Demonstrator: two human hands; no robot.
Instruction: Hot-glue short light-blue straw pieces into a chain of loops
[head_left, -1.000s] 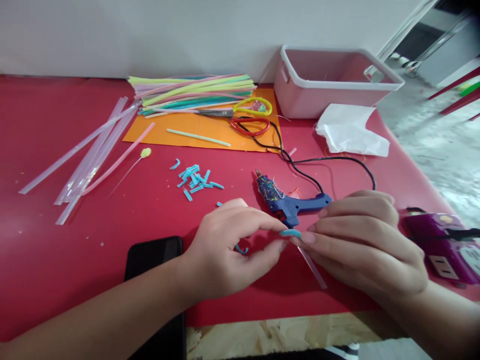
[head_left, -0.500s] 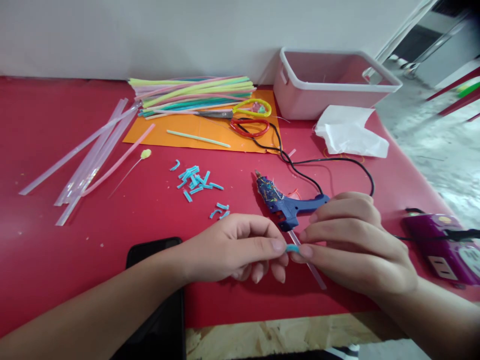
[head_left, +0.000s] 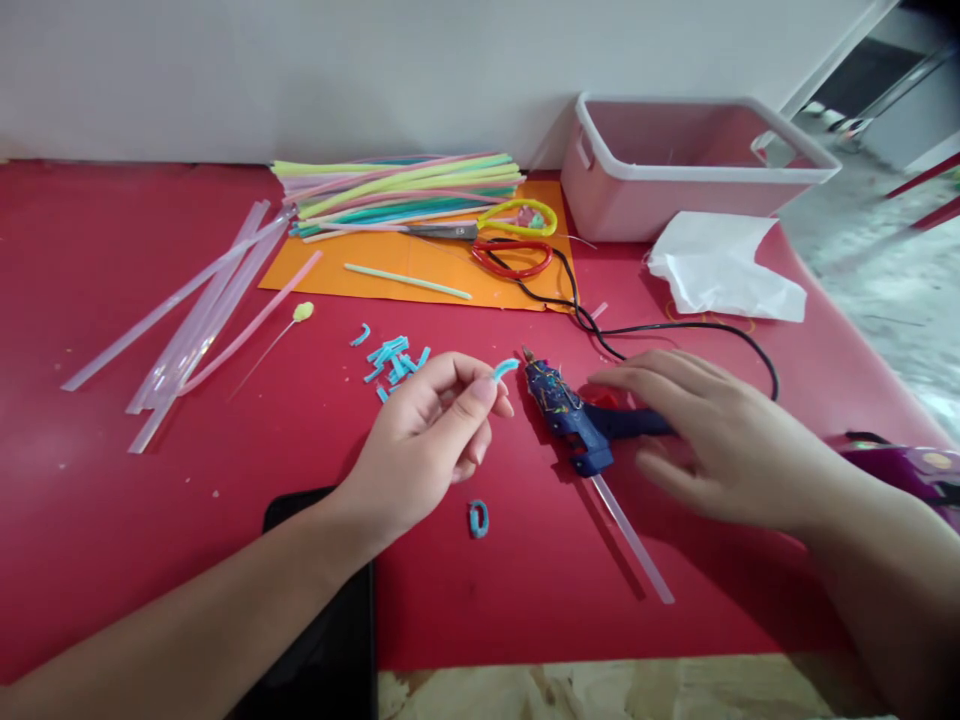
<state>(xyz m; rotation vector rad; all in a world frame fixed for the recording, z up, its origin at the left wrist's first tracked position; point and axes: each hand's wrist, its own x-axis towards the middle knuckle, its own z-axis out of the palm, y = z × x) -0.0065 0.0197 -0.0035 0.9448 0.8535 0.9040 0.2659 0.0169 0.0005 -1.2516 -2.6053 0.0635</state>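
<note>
My left hand (head_left: 431,430) pinches a short, slightly curved blue pipe-cleaner piece (head_left: 506,368) between thumb and fingertips, just left of the hot glue gun's nozzle. My right hand (head_left: 712,440) is around the handle of the dark blue glue gun (head_left: 566,405), fingers above and thumb side below; its palm hides the handle's end. A clear glue stick (head_left: 634,540) sticks out of the gun's back. Below my left hand, a small blue pipe-cleaner loop (head_left: 478,519) lies on the red table (head_left: 540,620). Cut blue pieces (head_left: 390,355) are heaped beyond that hand, partly covered by it.
Pipe cleaners (head_left: 405,190) and scissors (head_left: 517,240) lie on orange paper (head_left: 300,275) at the back. A pink bin (head_left: 675,200) and white paper (head_left: 731,265) are right; spare glue sticks (head_left: 195,310) left. A phone (head_left: 322,620) lies under my left forearm. The black cord (head_left: 697,325) loops behind the gun.
My hands have parted. The left moved up and left to the nozzle with a blue piece; the right went to the gun's handle, which has turned slightly. A blue loop now shows on the table.
</note>
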